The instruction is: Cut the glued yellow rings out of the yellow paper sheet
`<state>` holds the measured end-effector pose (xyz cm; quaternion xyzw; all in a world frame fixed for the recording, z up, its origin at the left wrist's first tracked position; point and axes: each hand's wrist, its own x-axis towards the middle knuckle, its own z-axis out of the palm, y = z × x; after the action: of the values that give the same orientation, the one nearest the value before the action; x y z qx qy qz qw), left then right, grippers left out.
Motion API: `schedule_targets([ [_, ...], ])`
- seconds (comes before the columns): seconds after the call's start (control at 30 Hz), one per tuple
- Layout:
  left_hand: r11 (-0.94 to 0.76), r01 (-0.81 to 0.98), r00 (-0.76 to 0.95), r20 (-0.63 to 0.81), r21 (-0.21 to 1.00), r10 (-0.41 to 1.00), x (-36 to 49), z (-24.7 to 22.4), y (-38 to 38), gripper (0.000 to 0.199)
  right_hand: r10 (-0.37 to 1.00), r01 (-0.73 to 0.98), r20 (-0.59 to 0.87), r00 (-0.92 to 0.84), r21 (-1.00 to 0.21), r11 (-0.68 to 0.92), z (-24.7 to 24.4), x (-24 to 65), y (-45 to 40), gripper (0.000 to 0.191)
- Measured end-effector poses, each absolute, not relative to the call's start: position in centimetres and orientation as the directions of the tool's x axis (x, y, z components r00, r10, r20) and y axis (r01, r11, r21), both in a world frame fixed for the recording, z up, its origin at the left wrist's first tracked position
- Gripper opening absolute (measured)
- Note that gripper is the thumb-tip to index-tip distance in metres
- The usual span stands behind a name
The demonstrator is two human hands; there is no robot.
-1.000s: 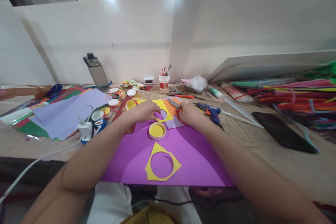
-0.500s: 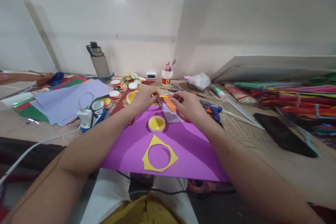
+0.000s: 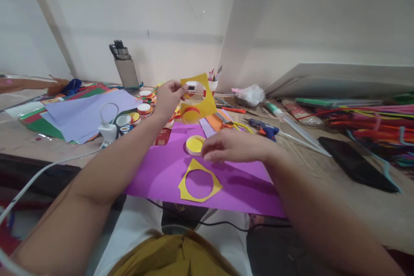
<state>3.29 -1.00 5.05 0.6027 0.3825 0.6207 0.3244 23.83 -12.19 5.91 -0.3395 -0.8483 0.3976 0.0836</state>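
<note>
My left hand [image 3: 170, 99] pinches the edge of a yellow paper sheet [image 3: 207, 105], held up above the table's far side. A large round opening is cut in the sheet, and the white clock behind shows through it. My right hand [image 3: 226, 144] hovers over the purple sheet [image 3: 152, 181], slightly blurred, fingers loosely apart with nothing seen in them. Its fingertips are at the right side of a shallow white round lid [image 3: 190, 152] with a yellow inside; contact I cannot tell. Nearer me lies a yellow paper scrap [image 3: 187, 194] with a round hole.
Yellow-handled scissors [image 3: 239, 126] and orange paper [image 3: 215, 121] lie beyond my right hand. A blue glue gun [image 3: 267, 129] and black phone [image 3: 355, 164] are to the right. Left are round lids [image 3: 144, 108], lilac sheets [image 3: 84, 116], a plug with a cable [image 3: 108, 131] and a bottle [image 3: 126, 69].
My left hand has lifted the yellow sheet up from the table. My right hand has come back toward me, down beside the round lid, uncovering the scissors. The view has tilted down slightly.
</note>
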Motion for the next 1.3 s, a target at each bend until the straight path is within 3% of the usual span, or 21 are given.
schedule_targets([
  [0.1,-0.432,-0.081,-0.049,0.430,0.898,0.902,3.5,4.8,-1.0,0.019,0.598,0.508,-0.155,-0.786,-0.713,0.483,5.8,22.8,-13.3,0.018],
  [0.17,-0.395,-0.138,-0.044,0.393,0.908,0.918,3.6,4.8,-1.1,0.020,0.540,0.464,-0.191,-0.820,-0.774,0.431,5.8,22.4,-13.7,0.020],
  [0.3,-0.316,-0.238,-0.015,0.322,0.918,0.947,3.7,4.9,-1.2,0.023,0.233,0.325,-0.276,-0.933,-0.922,0.211,5.9,22.2,-13.9,0.025],
  [0.37,-0.299,-0.258,0.019,0.314,0.919,0.949,3.7,5.0,-1.4,0.025,0.321,0.262,-0.201,-0.926,-0.951,0.162,5.7,22.5,-13.4,0.024],
  [0.43,-0.315,-0.250,0.049,0.336,0.916,0.940,3.8,5.1,-1.6,0.025,0.657,0.192,0.015,-0.754,-0.951,0.241,5.2,22.8,-12.5,0.023],
  [0.5,-0.343,-0.250,0.076,0.371,0.906,0.925,3.9,5.3,-2.0,0.023,0.900,0.213,0.333,-0.282,-0.892,0.398,4.4,23.3,-11.2,0.023],
  [0.57,-0.345,-0.261,0.115,0.384,0.902,0.916,4.1,5.5,-2.3,0.020,0.862,0.305,0.505,0.030,-0.826,0.473,3.7,23.8,-9.9,0.023],
  [0.63,-0.314,-0.265,0.165,0.364,0.912,0.917,4.3,5.7,-2.7,0.019,0.800,0.393,0.586,0.131,-0.771,0.501,3.1,24.2,-8.8,0.039],
  [0.73,-0.254,-0.288,0.250,0.329,0.923,0.911,4.6,5.8,-3.3,0.020,0.844,0.437,0.528,0.091,-0.783,0.443,2.6,24.4,-8.1,0.064],
  [0.83,-0.203,-0.322,0.310,0.305,0.925,0.900,4.8,5.8,-3.7,0.021,0.915,0.373,0.403,-0.018,-0.847,0.380,2.3,24.0,-8.1,0.075],
  [0.9,-0.187,-0.308,0.313,0.285,0.933,0.906,4.8,5.9,-3.8,0.023,0.948,0.363,0.314,-0.049,-0.879,0.310,2.1,23.9,-8.1,0.065],
  [0.97,-0.203,-0.276,0.301,0.285,0.939,0.910,4.7,5.9,-3.8,0.027,0.976,0.343,0.213,-0.043,-0.915,0.214,1.9,24.0,-7.9,0.042],
  [1.03,-0.258,-0.250,0.250,0.320,0.933,0.914,4.5,5.9,-3.4,0.032,0.988,0.246,0.151,-0.013,-0.958,0.149,1.6,24.2,-7.5,0.027],
  [1.17,-0.318,-0.229,0.129,0.353,0.920,0.927,4.5,5.5,-2.6,0.041,0.978,-0.067,0.154,0.141,-0.984,0.164,1.3,24.5,-6.5,0.031],
  [1.3,0.000,-0.189,0.444,0.086,0.982,0.892,5.3,4.5,-2.8,0.045,0.973,-0.199,0.166,0.160,-0.960,0.196,1.4,24.4,-6.3,0.037],
])
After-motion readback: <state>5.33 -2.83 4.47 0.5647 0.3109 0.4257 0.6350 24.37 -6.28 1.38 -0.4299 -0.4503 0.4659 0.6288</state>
